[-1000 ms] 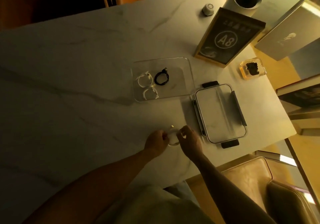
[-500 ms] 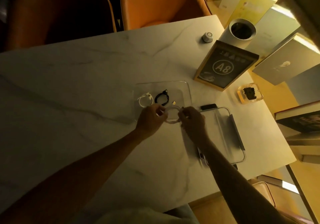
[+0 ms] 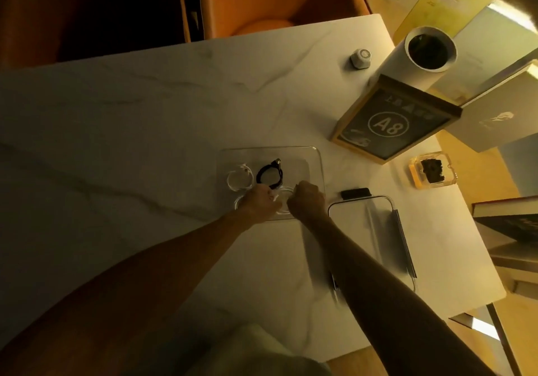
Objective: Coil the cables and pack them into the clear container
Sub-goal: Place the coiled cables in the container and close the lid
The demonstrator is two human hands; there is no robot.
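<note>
Clear container [image 3: 316,154]: holds black coil [image 3: 269,175], white coil [image 3: 239,180].
Hands: left [image 3: 260,202], right [image 3: 307,201], both pinching clear coil [image 3: 283,201] over container.

"A8" on the framed table sign [image 3: 388,124]

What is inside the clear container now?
In the clear container lie a white coil and a black coil. Both hands hold another white coil over its near side; they cover part of it.

A8 sign [image 3: 391,124], white cylinder [image 3: 419,58], orange chair [image 3: 279,0].
</note>
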